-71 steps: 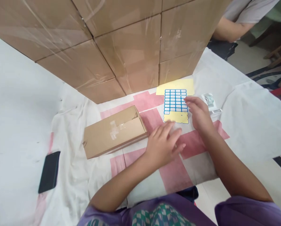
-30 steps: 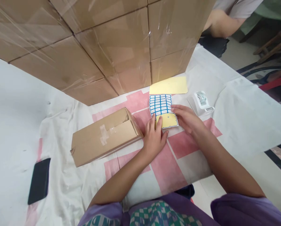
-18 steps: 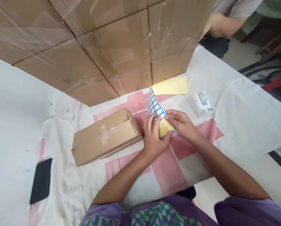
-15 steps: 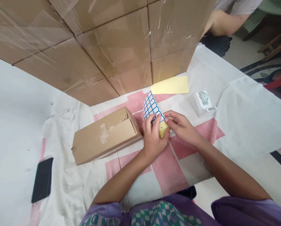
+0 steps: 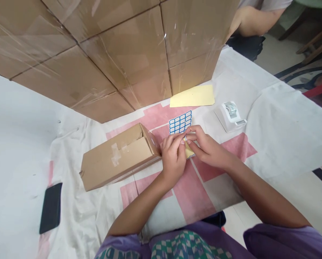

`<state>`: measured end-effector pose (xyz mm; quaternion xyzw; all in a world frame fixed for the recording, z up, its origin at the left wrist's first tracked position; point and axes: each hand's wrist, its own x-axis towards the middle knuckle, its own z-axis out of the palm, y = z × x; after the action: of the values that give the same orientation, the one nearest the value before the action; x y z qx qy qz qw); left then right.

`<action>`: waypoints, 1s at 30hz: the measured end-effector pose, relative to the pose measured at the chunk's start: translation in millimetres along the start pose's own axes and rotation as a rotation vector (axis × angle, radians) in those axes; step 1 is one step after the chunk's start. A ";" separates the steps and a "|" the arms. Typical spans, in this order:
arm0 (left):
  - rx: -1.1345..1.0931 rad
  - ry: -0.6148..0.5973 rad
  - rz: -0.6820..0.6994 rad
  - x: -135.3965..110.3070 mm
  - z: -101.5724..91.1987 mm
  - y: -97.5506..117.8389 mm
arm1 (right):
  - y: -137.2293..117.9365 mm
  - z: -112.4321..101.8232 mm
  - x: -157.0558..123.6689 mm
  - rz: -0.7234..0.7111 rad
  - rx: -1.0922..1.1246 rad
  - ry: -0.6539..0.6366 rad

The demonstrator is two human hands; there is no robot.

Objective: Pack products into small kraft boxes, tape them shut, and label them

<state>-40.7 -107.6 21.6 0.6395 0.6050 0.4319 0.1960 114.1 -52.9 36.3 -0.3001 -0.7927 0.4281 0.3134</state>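
Note:
A sheet of blue-bordered white labels [image 5: 180, 123] on yellow backing lies on the pink-and-white cloth [image 5: 201, 190]. My left hand [image 5: 172, 158] rests on the sheet's near part, its fingers curled and pressing down. My right hand [image 5: 206, 147] meets it from the right, thumb and forefinger pinched at the sheet's edge on what looks like a single label. Just left of my hands a small brown cardboard box [image 5: 118, 155] lies on its side with tape on top.
A wall of stacked, film-wrapped cartons [image 5: 118, 54] stands behind. A bare yellow backing sheet [image 5: 192, 96] and a small white device [image 5: 230, 115] lie beyond my hands. A black phone [image 5: 51, 207] sits at the left. Another person's arm [image 5: 247, 21] shows at top right.
The label sheet, earlier bent upward between my hands, has dropped flat onto the cloth. My right fingers have closed into a pinch at its edge; both hands stayed together.

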 end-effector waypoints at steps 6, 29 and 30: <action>-0.067 0.226 -0.015 0.7 -0.6 0.9 | 1.1 -2.7 2.8 0.109 0.072 0.028; 0.361 0.222 0.595 -65.8 -64.3 -16.8 | -11.6 36.1 2.1 0.505 0.829 -0.591; 0.386 0.202 0.567 -70.2 -71.8 -16.7 | -11.1 36.1 2.2 0.497 0.831 -0.565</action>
<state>-100.0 -190.1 26.0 0.7613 0.4903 0.4080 -0.1167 83.3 -74.0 30.6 -0.2030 -0.5159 0.8293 0.0705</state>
